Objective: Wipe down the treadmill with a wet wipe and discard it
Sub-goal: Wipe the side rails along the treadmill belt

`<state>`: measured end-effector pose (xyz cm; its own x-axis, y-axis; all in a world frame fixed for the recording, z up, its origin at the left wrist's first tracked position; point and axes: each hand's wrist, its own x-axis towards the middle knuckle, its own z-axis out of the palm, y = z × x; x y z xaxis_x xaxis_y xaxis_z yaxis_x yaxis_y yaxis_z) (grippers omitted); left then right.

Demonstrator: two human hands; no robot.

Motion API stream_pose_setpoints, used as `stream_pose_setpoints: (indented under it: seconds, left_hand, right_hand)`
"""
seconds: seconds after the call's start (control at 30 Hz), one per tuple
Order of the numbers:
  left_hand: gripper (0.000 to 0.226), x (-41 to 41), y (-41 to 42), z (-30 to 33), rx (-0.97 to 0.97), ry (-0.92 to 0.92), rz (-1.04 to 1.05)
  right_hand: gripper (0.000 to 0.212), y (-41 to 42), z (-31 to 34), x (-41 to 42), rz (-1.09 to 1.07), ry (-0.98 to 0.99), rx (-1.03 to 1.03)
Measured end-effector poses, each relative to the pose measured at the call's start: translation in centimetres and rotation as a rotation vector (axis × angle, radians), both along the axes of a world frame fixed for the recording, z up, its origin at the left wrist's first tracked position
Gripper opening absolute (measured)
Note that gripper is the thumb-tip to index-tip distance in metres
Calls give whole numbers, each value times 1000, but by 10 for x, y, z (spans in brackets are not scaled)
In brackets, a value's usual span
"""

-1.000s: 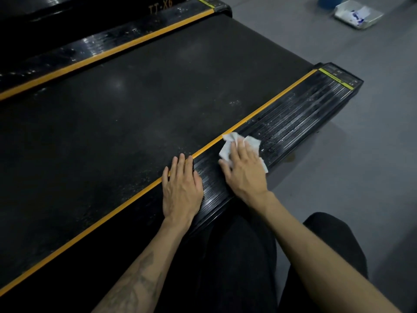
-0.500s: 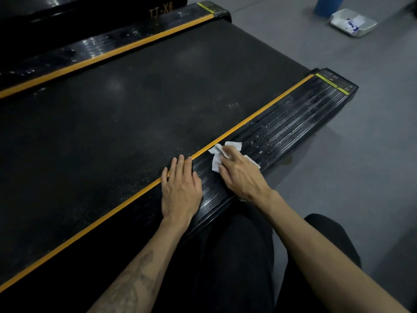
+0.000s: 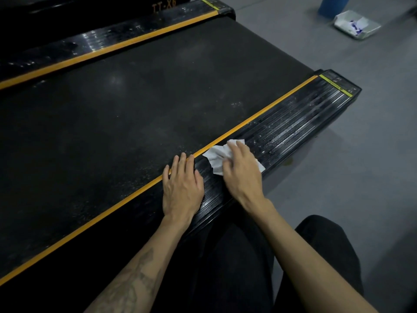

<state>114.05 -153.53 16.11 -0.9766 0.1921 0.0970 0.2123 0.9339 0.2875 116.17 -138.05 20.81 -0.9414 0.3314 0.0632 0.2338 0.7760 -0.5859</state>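
Two hands on the treadmill's near side rail (image 3: 293,129), head view only.

Left hand (image 3: 182,188): flat, palm down on the ridged black rail, fingers straight and together, tips reaching the orange stripe (image 3: 112,213) at the belt edge. Grasping nothing, just resting there.

Right hand (image 3: 241,175): palm down on the wet wipe (image 3: 214,157), just right of the left hand. Fingers lightly bent over the wipe, pressing it onto the rail; looks like pressing more than a pinch.

Wipe: white, crumpled, lying on the rail against the orange stripe, sticking out left of and past the fingertips, a corner also showing at the right of the hand.

Treadmill belt (image 3: 135,109): dark, dusty specks near the stripe. Rail past the wipe is streaked and shiny. Far rail (image 3: 112,39) has the same orange stripe, "TT-X6" lettering behind it.

Grey floor (image 3: 361,177) on the right. Far up right: a white tray or pack (image 3: 357,24) with something blue in it, beside a blue cylinder (image 3: 334,4), well apart from the treadmill.

Person's dark trousers (image 3: 237,267) at the bottom.
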Motion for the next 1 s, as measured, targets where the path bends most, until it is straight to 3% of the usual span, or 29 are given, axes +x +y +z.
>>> stream_pose_setpoints:
  seconds: [0.07,0.13,0.3,0.43,0.57,0.63,0.77,0.87,1.0]
  left_hand:
    - [53,-1,0,-1,-4,-1,1]
    - [52,-1,0,-1,-7,-4,2]
    - [58,0,-1,1,-2,-2,1]
    - [57,0,0,1,-7,-5,-2]
    - [57,0,0,1,-17,-4,3]
    - [55,0,-1,1,-18,-4,3]
    - [53,0,0,0,-21,-10,-3]
    - [56,0,0,0,-26,-6,4]
    - [56,-1,0,0,-23,7,-2]
  right_hand:
    - [65,-16,-4,-10,46,-126,112]
    - [66,-28,-13,-14,124,-223,188]
    - [61,8,-20,-3,390,-200,265]
    - [65,33,-19,-13,187,-243,297]
    - [83,4,-17,1,346,-218,275]
    - [74,24,-21,-3,384,-176,300]
    - [72,47,-20,-19,193,-238,324]
    - [89,15,-19,-3,299,-254,320]
    - [82,39,-24,-6,389,-221,338]
